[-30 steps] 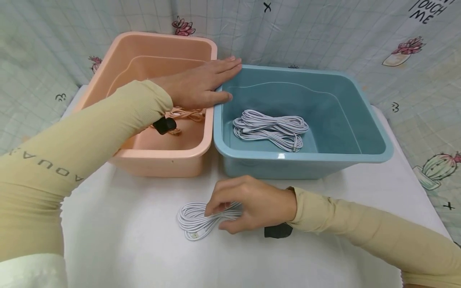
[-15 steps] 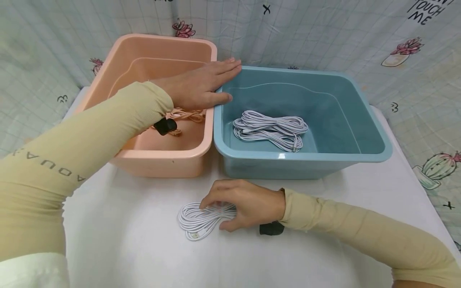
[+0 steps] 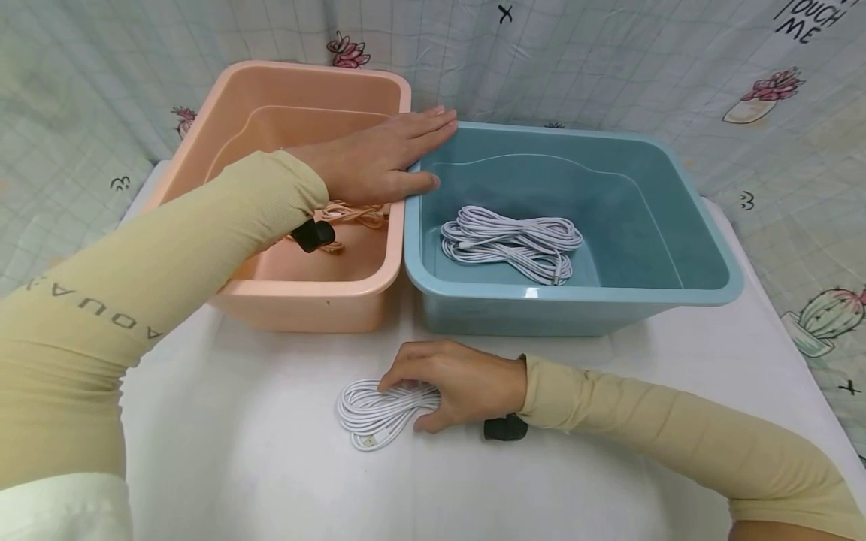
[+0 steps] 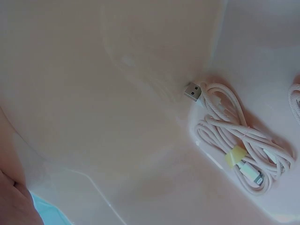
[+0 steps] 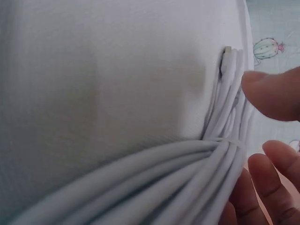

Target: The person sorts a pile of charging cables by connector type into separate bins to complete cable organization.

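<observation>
My left hand (image 3: pixel 379 161) lies flat across the touching rims of the peach tub (image 3: pixel 325 288) and the blue tub (image 3: pixel 575 295), fingers straight. Just in front of the tubs, a coiled white USB cable (image 3: pixel 365 415) lies on the white cloth. My right hand (image 3: pixel 463 379) curls over the right part of that coil, fingers on its far side and thumb at its near side. In the right wrist view, the thumb (image 5: pixel 269 96) and fingers flank the cable's tied middle (image 5: pixel 225 143). The palm hides the coil's right end in the head view.
Bundled white cables (image 3: pixel 510 240) lie in the blue tub. Peach-coloured cables (image 3: pixel 355 215) lie in the peach tub, partly hidden by my left arm; one bundle (image 4: pixel 243 140) shows a USB plug and yellow tape. A patterned curtain (image 3: pixel 609 60) hangs behind.
My right hand has shifted left and settled over the white cable coil, its fingers closing in around it. The left hand has stayed on the rims.
</observation>
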{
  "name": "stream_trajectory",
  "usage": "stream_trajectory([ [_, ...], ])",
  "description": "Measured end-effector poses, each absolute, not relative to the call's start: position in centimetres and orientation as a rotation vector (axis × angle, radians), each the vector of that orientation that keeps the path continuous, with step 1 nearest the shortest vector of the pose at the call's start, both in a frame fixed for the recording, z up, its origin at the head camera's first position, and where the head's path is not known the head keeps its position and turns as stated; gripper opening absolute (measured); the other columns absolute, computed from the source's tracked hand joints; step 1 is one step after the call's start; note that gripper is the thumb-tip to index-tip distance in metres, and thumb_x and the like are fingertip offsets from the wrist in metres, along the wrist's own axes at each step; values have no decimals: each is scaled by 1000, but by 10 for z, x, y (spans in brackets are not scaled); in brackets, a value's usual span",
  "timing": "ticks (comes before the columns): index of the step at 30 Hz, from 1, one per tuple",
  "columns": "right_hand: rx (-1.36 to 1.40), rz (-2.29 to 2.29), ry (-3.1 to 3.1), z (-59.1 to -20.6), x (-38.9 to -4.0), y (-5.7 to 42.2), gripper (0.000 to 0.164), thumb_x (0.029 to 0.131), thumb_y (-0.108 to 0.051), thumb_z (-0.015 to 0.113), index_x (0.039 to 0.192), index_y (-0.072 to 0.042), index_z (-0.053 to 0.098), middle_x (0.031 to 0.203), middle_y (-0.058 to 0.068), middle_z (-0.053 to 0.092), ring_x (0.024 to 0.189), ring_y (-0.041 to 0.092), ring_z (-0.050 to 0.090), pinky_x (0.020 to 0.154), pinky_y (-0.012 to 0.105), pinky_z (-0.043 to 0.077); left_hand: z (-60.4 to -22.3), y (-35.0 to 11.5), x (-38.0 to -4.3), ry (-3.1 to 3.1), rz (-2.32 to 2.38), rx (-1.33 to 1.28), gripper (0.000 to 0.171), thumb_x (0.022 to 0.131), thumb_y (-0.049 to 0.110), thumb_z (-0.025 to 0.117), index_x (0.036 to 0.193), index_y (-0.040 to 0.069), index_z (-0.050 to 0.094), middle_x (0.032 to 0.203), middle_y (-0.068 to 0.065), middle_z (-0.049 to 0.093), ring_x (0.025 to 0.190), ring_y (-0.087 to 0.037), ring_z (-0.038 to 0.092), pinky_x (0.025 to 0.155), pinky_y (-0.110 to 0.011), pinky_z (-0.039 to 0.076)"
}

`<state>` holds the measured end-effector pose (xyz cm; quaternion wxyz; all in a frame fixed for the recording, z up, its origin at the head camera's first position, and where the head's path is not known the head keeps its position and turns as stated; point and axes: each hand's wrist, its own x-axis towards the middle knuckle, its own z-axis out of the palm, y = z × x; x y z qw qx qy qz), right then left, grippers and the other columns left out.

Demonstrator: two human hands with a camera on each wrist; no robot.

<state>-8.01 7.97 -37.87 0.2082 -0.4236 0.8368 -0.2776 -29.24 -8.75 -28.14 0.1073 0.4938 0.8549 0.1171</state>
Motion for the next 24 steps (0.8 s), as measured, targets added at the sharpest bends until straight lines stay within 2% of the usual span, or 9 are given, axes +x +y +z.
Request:
stream_trajectory([
  [7,-1165,-745,2348,-380,-80,78,54,78,-16,89,129,-13,71,111,-3,68,96,7,58,87,13,51,-282,-88,-293,2515,342,1450,79,104,49,37,168,19,3,177,2,-4,166,-22,-5,136,-49,2],
  [15,-1125,-720,2392,-381,-79,78,53,79,-13,87,129,-13,71,121,-2,66,100,9,59,90,16,52,-281,-89,-294,2497,345,1468,79,104,49,37,168,17,3,177,0,-4,166,-22,-5,136,-48,2],
  [24,-1036,-723,2388,-384,-81,77,54,80,-11,86,131,-9,70,112,-2,67,92,8,58,81,14,50,-280,-88,-295,2494,348,1466,79,105,49,37,168,17,3,177,-1,-4,166,-22,-5,136,-49,2],
])
